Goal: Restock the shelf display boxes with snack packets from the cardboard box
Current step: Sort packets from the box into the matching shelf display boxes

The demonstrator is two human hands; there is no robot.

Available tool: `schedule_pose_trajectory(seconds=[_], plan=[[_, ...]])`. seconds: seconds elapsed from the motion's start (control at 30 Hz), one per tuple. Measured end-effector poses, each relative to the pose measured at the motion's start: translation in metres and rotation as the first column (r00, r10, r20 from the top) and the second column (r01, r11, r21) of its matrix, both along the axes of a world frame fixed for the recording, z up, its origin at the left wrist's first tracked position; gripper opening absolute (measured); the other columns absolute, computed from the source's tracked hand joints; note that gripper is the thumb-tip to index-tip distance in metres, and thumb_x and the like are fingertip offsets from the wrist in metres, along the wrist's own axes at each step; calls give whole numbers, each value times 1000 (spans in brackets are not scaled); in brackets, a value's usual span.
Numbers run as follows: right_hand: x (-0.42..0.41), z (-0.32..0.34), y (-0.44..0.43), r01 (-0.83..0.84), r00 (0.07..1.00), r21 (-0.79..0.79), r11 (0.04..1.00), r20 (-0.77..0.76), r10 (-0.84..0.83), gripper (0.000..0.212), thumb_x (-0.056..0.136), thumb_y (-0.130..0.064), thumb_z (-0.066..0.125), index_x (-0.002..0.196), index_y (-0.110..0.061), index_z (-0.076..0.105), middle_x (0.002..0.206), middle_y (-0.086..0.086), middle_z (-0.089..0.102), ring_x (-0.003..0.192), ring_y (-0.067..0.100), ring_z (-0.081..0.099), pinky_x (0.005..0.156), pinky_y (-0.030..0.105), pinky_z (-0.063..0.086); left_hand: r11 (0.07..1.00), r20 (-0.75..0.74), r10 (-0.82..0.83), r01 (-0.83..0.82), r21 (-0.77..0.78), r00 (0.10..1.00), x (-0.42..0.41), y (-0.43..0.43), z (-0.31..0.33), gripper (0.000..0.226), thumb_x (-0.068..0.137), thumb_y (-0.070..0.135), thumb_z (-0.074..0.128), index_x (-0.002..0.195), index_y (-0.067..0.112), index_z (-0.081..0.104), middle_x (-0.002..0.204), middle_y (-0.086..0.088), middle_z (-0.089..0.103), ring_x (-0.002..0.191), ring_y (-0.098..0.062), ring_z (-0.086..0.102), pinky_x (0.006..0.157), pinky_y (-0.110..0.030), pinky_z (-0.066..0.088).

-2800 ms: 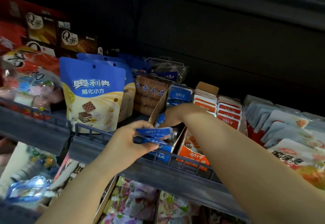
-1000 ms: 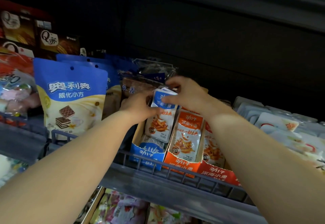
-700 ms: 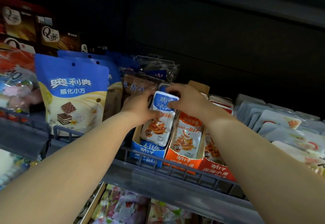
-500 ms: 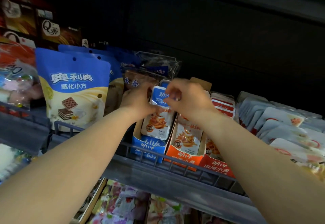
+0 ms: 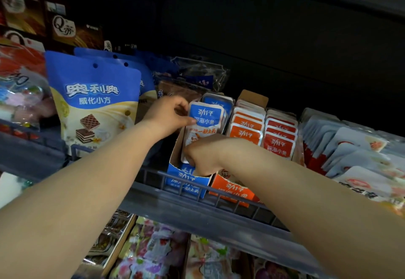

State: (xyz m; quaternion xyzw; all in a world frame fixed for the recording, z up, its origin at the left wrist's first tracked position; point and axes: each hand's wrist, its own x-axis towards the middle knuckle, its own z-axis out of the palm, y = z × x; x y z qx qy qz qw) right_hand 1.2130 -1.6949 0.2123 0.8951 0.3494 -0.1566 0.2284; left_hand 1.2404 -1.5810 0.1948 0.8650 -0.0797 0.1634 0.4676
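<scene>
Blue packet (image 5: 206, 117) is being seated in blue display box (image 5: 186, 181), frame centre — top being pinched by left hand (image 5: 168, 116), lower end being gripped by right hand (image 5: 203, 156). Risk: packet being buckled, or box being tipped over shelf rail (image 5: 186, 213), if forced

Noted: blue display box (image 5: 186, 180), open-topped, standing behind the shelf rail. The front blue packet (image 5: 206, 117) has a white body and a blue label and stands upright with its foot inside the box. The left hand (image 5: 166, 116) pinches its top edge from 9 o'clock, and the right hand (image 5: 203, 156) grips its foot at 6 o'clock. At 3 o'clock, touching, the orange display box (image 5: 232, 189) is packed with orange packets (image 5: 245, 129).
</scene>
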Motion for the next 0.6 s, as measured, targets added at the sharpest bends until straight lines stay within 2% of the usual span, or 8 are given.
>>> schedule_pose_trajectory(seconds=[0.03, 0.1, 0.17, 0.23, 0.33, 0.43, 0.53, 0.6], plan=[[1, -1, 0, 9, 1000, 6, 1000, -16, -9, 23, 93, -18, 44, 70, -17, 43, 68, -5, 40, 61, 10, 37, 49, 17, 25, 1000, -7, -8, 8, -13, 1000, 0, 0, 0, 30, 73, 10, 71, 68, 27, 47, 97, -1, 60, 94, -16, 57, 87, -32, 47], [1, -2, 0, 4, 1000, 26, 1000, -27, -3, 11, 93, -17, 44, 90, -12, 53, 76, -3, 47, 70, 13, 43, 50, 16, 27, 999, -16, -11, 11, -32, 1000, -1, 1, 0, 30, 73, 9, 71, 68, 26, 47, 93, 0, 58, 92, -16, 57, 87, -34, 49], [1, -2, 0, 5, 1000, 41, 999, -20, -4, 22, 92, -16, 44, 108, -6, 57, 93, 4, 55, 80, 15, 45, 52, 14, 29, 999, -16, -11, 11, -37, 1000, -1, 1, 0, 30, 74, 9, 71, 67, 26, 46, 91, 0, 58, 88, -14, 56, 86, -33, 49], [1, -2, 0, -16, 1000, 38, 999, -12, 17, 21, 91, -14, 44, 104, -6, 58, 92, 6, 56, 76, 16, 45, 51, 15, 30, 999, -14, -12, 11, -40, 1000, -2, 0, 1, 31, 74, 9, 70, 67, 26, 46, 90, 0, 58, 88, -14, 55, 84, -32, 48], [2, -6, 3, -35, 999, 6, 999, 13, 35, 12, 91, -10, 44, 87, -8, 55, 70, 0, 45, 64, 14, 42, 48, 18, 28, 999, -18, -11, 10, -37, 1000, -2, -1, 0, 30, 74, 9, 70, 68, 26, 46, 90, 1, 58, 87, -13, 55, 82, -29, 47], [3, -10, 5, -58, 997, 7, 998, 50, 57, 19, 92, -9, 44, 105, -4, 58, 79, 3, 50, 75, 17, 46, 49, 16, 28, 1000, -25, -2, 1, -28, 1000, -1, 0, 0, 24, 74, 11, 70, 71, 21, 49, 91, 1, 58, 88, -13, 55, 80, -27, 46], [4, -11, 5, -63, 996, -11, 998, 68, 63, 21, 93, -10, 43, 107, -4, 58, 87, 6, 51, 77, 18, 46, 49, 17, 30, 1000, -25, 5, -6, -31, 1000, 0, 0, 0, 21, 74, 11, 71, 79, 17, 51, 92, 0, 58, 89, -14, 56, 82, -29, 47], [4, -12, 5, -67, 995, -6, 998, 72, 67, 21, 94, -11, 43, 105, -4, 59, 86, 5, 51, 77, 18, 47, 51, 20, 32, 999, -25, 4, -5, -32, 1000, -1, 1, 0, 22, 74, 11, 71, 74, 20, 50, 92, 0, 58, 89, -13, 56, 83, -29, 47]])
